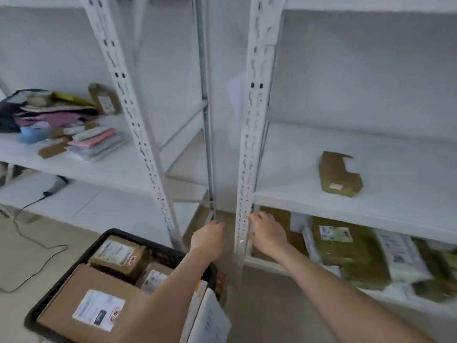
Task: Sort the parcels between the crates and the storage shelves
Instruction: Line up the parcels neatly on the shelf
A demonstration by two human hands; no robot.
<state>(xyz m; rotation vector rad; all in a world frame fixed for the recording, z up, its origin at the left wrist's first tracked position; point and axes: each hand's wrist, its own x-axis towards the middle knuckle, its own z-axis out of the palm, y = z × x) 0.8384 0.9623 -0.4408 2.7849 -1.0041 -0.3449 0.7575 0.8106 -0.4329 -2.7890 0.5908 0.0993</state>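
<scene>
Parcels (pixel 153 278) fill a black crate (pixel 70 271) that stands on the floor (pixel 24 256) at the lower left. A big brown box (pixel 74 288) with a white label lies at the front of the crate. A smaller brown box (pixel 116 253) sits behind it, tipped a little. White shelves stand past the crate. The left shelf (pixel 118 167) holds a messy pile of flat packets (pixel 57 117) in pink, purple and blue. A little brown box (pixel 103 99) stands at the back of that pile. The right shelf (pixel 296 169) holds one brown parcel (pixel 338 174) lying flat. Under it, the bottom shelf (pixel 269 265) holds green parcels (pixel 346 246) with white labels and a white parcel (pixel 400 256) just beside them; this part is blurry. A white post (pixel 252 120) with holes runs up between the two sets of shelves. Both arms reach forward. The left hand (pixel 207 236) is above the far corner of the crate. Its fingers bend down and away, so I cannot tell if it holds anything. The right hand (pixel 267 233) is on the other side of the post, with its thumb side touching it. Its fingers are curled, but I cannot tell if they grip something. The hands are apart, with the post between them. A black cable (pixel 47 248) snakes across the floor.
</scene>
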